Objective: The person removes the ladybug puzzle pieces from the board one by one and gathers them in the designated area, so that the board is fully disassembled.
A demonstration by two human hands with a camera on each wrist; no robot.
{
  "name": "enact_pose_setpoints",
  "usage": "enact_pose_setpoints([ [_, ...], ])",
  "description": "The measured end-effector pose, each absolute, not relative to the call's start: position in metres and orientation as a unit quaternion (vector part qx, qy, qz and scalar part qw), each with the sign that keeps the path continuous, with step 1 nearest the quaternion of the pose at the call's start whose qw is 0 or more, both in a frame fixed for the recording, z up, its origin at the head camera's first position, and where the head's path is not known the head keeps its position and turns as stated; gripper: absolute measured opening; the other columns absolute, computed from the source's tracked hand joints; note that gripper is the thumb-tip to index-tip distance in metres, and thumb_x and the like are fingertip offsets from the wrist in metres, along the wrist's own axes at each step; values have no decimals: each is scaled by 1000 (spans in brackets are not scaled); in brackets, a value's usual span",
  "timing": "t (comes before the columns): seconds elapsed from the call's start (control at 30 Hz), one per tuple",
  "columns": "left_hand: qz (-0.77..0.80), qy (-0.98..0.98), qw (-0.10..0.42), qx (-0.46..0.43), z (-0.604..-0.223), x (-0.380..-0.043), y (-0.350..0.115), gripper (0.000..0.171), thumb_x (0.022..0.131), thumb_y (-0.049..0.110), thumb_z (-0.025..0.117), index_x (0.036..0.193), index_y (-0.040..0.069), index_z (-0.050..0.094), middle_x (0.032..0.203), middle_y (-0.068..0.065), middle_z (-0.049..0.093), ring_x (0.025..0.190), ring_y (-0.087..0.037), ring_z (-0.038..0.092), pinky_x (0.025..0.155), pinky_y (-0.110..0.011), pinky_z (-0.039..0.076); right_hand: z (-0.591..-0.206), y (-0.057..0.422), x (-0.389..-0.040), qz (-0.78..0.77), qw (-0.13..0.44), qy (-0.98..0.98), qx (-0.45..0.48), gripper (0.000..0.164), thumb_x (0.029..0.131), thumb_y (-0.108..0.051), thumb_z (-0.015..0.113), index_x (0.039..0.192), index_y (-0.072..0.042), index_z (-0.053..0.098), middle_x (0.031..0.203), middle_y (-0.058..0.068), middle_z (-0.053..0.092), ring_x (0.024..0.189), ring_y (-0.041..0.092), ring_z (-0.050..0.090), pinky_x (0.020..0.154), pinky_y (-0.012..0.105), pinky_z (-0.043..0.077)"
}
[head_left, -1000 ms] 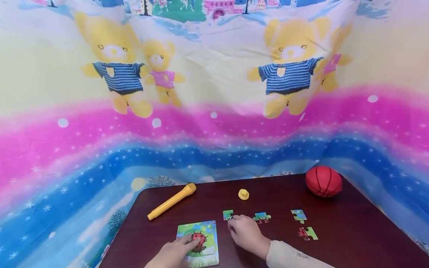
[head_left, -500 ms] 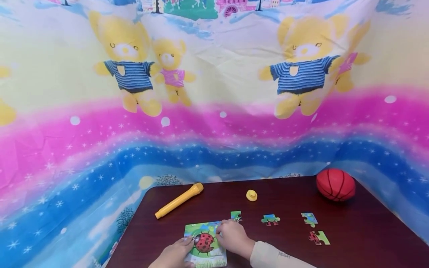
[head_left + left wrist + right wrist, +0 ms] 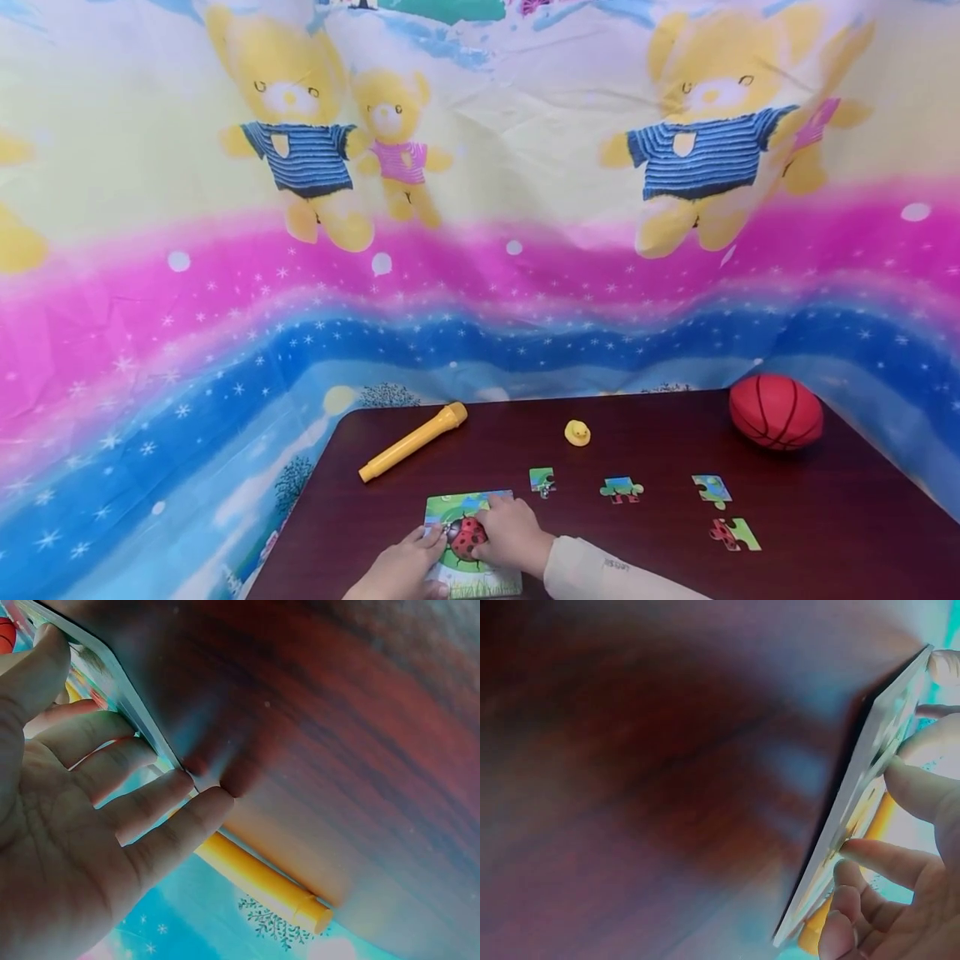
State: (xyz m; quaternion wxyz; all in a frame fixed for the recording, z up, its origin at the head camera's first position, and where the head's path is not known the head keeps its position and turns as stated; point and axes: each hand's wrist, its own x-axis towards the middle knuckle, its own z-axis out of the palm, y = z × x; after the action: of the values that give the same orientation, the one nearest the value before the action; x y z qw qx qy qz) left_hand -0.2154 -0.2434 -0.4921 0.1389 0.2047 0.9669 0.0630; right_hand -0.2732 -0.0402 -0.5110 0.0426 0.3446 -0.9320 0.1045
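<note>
A square ladybug jigsaw board (image 3: 483, 583) lies near the front of the dark table. My left hand (image 3: 405, 567) rests at its left side; the left wrist view shows straight, slightly spread fingers (image 3: 161, 806) along the edge and a thumb at the near corner. Over the board's right part is my right hand (image 3: 516, 535). Its thumb and forefinger touch the board's top, spread apart, and the other fingers (image 3: 847, 900) bend beneath the palm. Whether a piece lies under them is hidden. Loose pieces (image 3: 542, 480), (image 3: 621, 489) lie behind and to the right.
Further right are two more pieces, one blue-green (image 3: 711, 491), one red and green (image 3: 735, 534). A yellow toy microphone (image 3: 412, 442) lies back left, a small yellow duck (image 3: 577, 432) back centre, and a red ball (image 3: 776, 412) at the right corner. A printed cloth (image 3: 480, 283) hangs behind.
My right hand has moved left from beside the loose pieces onto the board's right part. The left hand has drawn back from the ladybug to the board's left edge. The view has shifted.
</note>
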Motion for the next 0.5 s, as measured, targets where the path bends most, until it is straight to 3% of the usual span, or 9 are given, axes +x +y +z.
enact_pose_setpoints([
  [0.27,53,967,138,206,-491,-216,-243,62,84,49,62,135,14,54,144,-6,45,129,-31,43,90,-43,48,-506,-43,-268,125,48,-928,347,26,71,-39,77,85,-18,73,70,-7,54,63,8,44,55,26,37],
  [0.5,54,968,153,190,-494,-216,-241,63,83,47,63,136,15,53,145,-5,43,130,-31,43,85,-39,50,-505,-43,-264,183,34,-930,319,23,70,-33,80,81,-16,70,69,-8,50,62,7,43,54,25,37],
])
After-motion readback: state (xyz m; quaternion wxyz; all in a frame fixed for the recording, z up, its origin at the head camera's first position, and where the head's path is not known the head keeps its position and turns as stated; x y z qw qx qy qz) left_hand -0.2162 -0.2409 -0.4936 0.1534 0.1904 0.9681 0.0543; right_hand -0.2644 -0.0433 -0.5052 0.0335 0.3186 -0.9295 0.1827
